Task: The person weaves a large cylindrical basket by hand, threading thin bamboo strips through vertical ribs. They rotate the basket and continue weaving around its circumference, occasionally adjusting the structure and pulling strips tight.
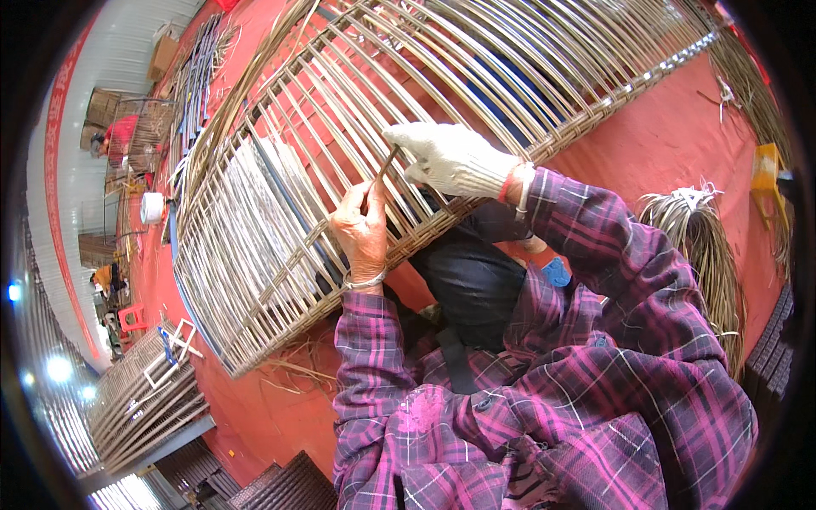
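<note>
A large frame of woven cane strands [340, 127] with a braided edge [433, 228] lies slanted across my lap. My left hand [361, 228] is bare and closed, with thumb and fingers pinching the lower end of a short brown strip [388, 161]. Over the long strands, my right hand [455, 160] wears a white knit glove. Its fingers are bent around the upper end of the same strip; the exact grip is partly hidden by the glove. Both hands are just inside the braided edge, close to each other.
A bundle of loose cane [701, 255] tied with white strands lies at right, near a yellow stool-like object [769, 183]. Red sheeting [263, 416] covers the floor. At left are stacked frames [149, 404], a tape roll [153, 208] and a red stool [133, 318]. Other people work farther off.
</note>
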Demonstrator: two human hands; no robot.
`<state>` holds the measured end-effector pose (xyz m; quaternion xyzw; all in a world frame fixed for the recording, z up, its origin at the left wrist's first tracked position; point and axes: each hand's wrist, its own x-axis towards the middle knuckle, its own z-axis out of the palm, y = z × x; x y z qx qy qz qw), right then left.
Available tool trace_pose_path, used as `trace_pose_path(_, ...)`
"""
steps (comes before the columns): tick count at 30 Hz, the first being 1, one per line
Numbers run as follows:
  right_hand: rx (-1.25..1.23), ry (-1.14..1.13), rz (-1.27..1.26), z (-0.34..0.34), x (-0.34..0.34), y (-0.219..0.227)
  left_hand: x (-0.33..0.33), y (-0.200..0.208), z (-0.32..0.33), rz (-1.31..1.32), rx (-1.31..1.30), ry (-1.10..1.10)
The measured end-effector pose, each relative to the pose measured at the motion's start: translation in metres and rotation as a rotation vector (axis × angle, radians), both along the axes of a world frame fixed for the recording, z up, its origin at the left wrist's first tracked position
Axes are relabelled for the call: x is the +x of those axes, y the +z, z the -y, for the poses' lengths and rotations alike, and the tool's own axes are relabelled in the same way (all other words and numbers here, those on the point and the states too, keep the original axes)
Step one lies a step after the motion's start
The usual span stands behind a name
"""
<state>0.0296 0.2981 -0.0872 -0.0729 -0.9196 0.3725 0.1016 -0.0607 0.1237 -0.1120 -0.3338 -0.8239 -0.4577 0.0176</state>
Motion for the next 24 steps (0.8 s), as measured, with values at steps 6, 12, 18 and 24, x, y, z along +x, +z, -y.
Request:
trace_pose_path(6,0.098,-0.215,-0.125,0.021,-0.007,0.006,0.007,-0.003,0.019,0.161,0.293,0.148)
trace_pose_path(12,0.049,0.003,0.101,0.02,-0.019,0.002,0.007,0.012,0.011,-0.107,0.005,0.063)
trace_pose_path(18,-0.228,0.265,0.524,-0.005,-0.04,0.016,-0.002,0.016,0.001,-0.015,-0.225,-0.014)
trace_pose_path(24,-0.014,0.154,0.177,-0.045,0.004,0.037,0.001,0.0,-0.02,-0.307,0.128,0.017)
